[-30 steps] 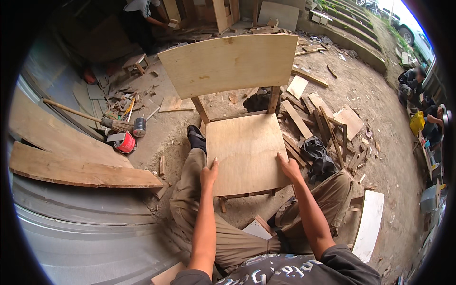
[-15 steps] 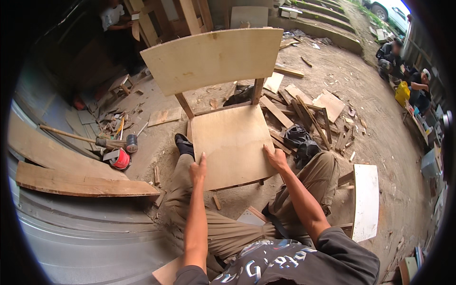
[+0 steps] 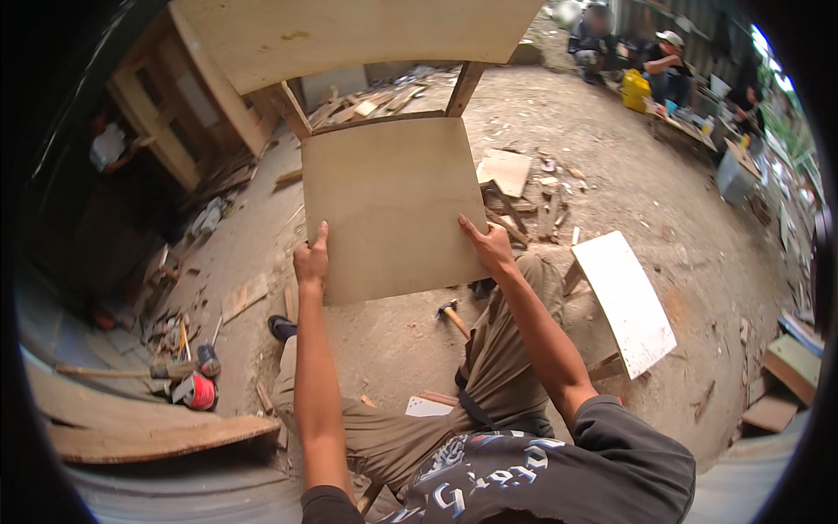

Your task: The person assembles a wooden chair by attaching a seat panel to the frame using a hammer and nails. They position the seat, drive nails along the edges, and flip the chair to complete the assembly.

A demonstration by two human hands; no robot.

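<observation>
A wooden chair with a pale plywood seat (image 3: 393, 201) and a wide curved backrest (image 3: 375, 31) is in front of me, its back on the far side. My left hand (image 3: 312, 262) grips the left edge of the seat, thumb on top. On the right edge, my right hand (image 3: 491, 249) is closed the same way, its fingers curled under the board. Brown posts join seat and backrest at both rear corners. The backrest runs out of the top of the picture. Beneath the seat the legs are hidden.
A hammer (image 3: 454, 320) lies on the dirt floor between my legs. At my right stands another piece with a white curved panel (image 3: 624, 306). Wood scraps (image 3: 506, 175) litter the ground beyond. A mallet (image 3: 208, 360) and red tin (image 3: 196, 391) lie left. Several people (image 3: 668, 65) sit far right.
The chair has come up toward me in both hands, its backrest now partly out of view. My view has turned rightward, and the hammer on the floor now shows.
</observation>
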